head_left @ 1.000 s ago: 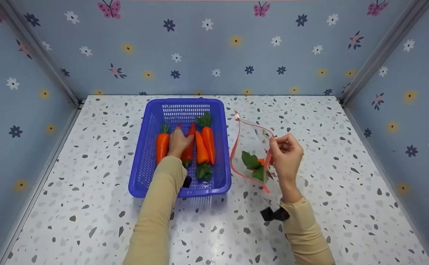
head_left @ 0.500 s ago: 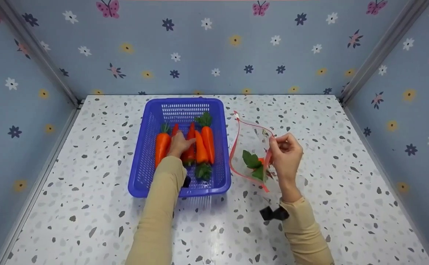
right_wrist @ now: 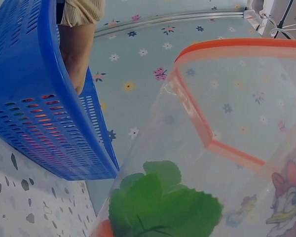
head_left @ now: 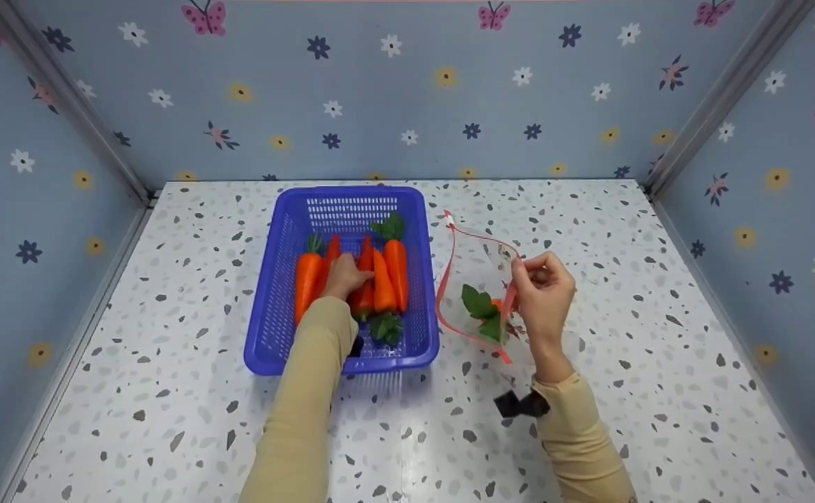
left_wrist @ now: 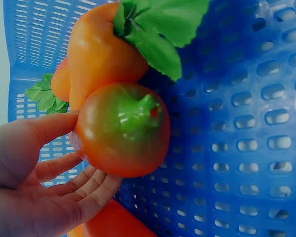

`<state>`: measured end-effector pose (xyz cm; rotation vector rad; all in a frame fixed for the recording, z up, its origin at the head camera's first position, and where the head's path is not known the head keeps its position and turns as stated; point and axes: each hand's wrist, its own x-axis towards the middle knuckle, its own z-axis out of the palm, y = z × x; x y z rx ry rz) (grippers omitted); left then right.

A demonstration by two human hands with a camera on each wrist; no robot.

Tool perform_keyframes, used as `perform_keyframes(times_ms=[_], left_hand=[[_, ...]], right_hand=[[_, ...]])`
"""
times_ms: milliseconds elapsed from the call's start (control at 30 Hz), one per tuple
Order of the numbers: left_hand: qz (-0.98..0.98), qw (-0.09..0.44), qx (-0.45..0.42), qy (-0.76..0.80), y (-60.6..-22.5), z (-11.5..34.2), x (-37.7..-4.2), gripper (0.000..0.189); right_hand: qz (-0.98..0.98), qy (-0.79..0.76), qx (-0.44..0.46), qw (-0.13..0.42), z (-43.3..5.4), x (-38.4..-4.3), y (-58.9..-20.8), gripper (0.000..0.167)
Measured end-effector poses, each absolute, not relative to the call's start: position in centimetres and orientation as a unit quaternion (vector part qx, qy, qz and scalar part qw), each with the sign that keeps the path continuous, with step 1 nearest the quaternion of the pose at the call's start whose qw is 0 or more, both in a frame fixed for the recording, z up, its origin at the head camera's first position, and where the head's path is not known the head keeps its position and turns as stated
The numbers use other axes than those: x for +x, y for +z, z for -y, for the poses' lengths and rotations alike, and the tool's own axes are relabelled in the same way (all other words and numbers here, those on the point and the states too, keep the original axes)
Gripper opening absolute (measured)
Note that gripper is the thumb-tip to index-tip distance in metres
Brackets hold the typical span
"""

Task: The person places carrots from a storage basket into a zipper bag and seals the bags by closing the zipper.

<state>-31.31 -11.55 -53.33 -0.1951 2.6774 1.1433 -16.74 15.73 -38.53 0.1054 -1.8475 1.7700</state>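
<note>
The left grip (head_left: pixel 344 276) is closed thumb-and-fingers round a red pepper (left_wrist: pixel 126 136), back uppermost, inside the blue basket (head_left: pixel 393 364) among carrots (head_left: pixel 307 283). The right grip (head_left: pixel 547 293), fingers bent, pinches the rim of a clear bag (right_wrist: pixel 237 48) printed with a cartoon duck (right_wrist: pixel 288 202), holding green leaves (head_left: pixel 478 303), just beside the basket on the speckled table (head_left: pixel 659 349).

Bright light; pale glare on tabletop (head_left: pixel 405 436).

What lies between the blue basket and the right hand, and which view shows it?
In the head view, the clear bag, with green leaves inside, lies between the basket and the right hand pinching its edge.
</note>
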Motion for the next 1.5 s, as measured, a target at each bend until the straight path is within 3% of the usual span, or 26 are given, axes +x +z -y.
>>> perform_keyframes(times_ms=[167,633,1500], left_hand=[[-0.910,0.114,-0.073,0.391,-50.3,11.2,-29.5,0.044],[-0.908,0.058,-0.090,0.404,-47.8,10.3,-28.7,0.043],[-0.895,0.063,0.034,0.440,-40.0,7.6,-24.1,0.049]], right_hand=[[0.696,0.658,0.036,0.286,-15.6,-16.8,-38.6,0.015],[0.698,0.657,0.035,0.282,-15.6,-16.9,-38.5,0.014],[0.688,0.670,0.041,0.275,-15.6,-16.9,-38.5,0.014]])
